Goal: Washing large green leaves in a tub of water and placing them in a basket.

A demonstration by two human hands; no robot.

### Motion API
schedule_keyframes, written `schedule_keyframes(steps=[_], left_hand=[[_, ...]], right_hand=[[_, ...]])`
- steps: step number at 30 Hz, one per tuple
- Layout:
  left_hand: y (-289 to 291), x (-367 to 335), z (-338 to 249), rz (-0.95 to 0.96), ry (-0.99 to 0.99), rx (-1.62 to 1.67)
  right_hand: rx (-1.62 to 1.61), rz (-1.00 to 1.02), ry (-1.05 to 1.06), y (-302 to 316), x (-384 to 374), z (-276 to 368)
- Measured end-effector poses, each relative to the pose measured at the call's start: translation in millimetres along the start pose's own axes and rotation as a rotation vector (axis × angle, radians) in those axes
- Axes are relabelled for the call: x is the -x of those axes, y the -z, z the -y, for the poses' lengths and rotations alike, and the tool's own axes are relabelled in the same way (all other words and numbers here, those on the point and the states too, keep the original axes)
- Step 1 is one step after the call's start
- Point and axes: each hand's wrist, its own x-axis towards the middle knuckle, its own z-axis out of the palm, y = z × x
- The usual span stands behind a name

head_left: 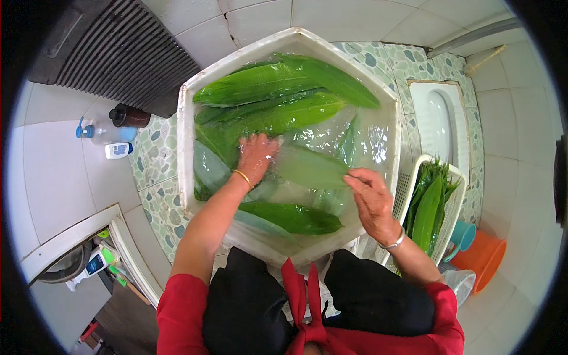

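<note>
A white basin (188,154) of cloudy water holds several long green leaves (254,83), some floating and some under the surface. My right hand (376,204) pinches the tip of one broad leaf (310,168) between thumb and fingers at the basin's right side. This leaf stretches left through the water toward my left hand (258,157), which is curled and partly submerged. Water hides its fingertips, with a small pale patch beside them that I cannot make out. Another dark green leaf (293,218) floats nearest me.
A white basket (406,195) with a bundle of leaves (429,207) stands to the right, near a squat toilet (441,121). An orange bucket (488,263) and a teal dipper (464,236) are behind it. Bottles (118,149) and a dark ribbed board (121,53) line the left.
</note>
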Motion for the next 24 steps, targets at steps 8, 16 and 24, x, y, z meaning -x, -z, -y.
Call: schedule_keyframes(steps=[8, 16, 24], left_hand=[[-16.1, 7.1, 23.5, 0.088, 0.074, 0.018], [-0.8, 13.5, 14.0, 0.100, 0.162, -0.097], [-5.7, 29.5, 29.3, 0.024, 0.140, -0.091]], right_hand=[[0.139, -0.391, -0.359, 98.3, 34.4, 26.6], [-0.618, -1.210, -0.843, 154.7, 200.4, -17.3], [-0.367, -1.288, -1.462, 105.6, 354.0, -48.9]])
